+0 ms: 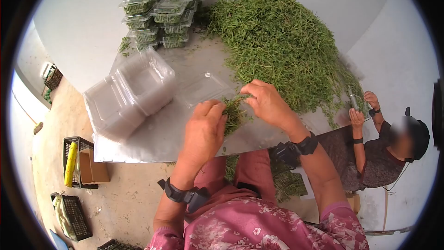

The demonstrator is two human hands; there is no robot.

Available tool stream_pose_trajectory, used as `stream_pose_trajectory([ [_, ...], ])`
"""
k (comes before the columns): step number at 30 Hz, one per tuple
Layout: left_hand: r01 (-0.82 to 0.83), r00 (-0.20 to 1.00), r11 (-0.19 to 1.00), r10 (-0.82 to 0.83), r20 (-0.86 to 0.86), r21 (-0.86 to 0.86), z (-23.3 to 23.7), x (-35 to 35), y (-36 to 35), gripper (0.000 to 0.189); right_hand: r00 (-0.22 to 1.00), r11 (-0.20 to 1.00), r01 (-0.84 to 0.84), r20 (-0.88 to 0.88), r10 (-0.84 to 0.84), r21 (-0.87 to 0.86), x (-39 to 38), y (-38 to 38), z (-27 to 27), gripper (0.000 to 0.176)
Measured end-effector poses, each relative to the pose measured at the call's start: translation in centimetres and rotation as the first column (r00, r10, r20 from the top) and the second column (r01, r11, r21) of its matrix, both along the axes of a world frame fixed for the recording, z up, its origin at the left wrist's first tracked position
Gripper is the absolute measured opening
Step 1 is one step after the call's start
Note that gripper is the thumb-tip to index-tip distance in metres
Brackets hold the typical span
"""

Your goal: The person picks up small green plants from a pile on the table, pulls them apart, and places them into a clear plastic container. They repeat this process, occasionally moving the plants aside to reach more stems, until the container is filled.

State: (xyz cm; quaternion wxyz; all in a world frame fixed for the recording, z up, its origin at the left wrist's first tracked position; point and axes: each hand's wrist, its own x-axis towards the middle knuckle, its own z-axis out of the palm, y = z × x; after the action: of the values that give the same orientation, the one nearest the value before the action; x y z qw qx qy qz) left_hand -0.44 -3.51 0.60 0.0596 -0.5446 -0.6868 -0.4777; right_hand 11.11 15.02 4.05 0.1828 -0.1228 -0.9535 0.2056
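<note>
Near the table's front edge, my left hand (203, 127) has its fingers curled round a small bunch of green herbs (235, 115). My right hand (263, 102) pinches stems at the upper right of that bunch. Just behind both hands lies an open clear plastic container (206, 88), partly hidden by my left hand. To the right and behind rises a large heap of green herbs (282, 46). A thick stack of empty clear containers (134, 95), nested and open, sits to the left of my hands.
Filled, closed containers (162, 11) are piled at the back left of the metal table (134, 148). A co-worker (381, 153) at the right holds a clear container at the heap's edge. Black crates (76, 215) and a cardboard box (94, 165) stand on the floor at left.
</note>
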Motion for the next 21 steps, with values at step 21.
stream_pose_trajectory([
  [21,-0.021,0.994,0.905,-0.025,-0.102,-0.424,-2.1,0.3,2.4,0.022,0.994,0.950,0.010,0.097,-0.042,0.312,-2.0,-0.9,-4.4,0.008],
])
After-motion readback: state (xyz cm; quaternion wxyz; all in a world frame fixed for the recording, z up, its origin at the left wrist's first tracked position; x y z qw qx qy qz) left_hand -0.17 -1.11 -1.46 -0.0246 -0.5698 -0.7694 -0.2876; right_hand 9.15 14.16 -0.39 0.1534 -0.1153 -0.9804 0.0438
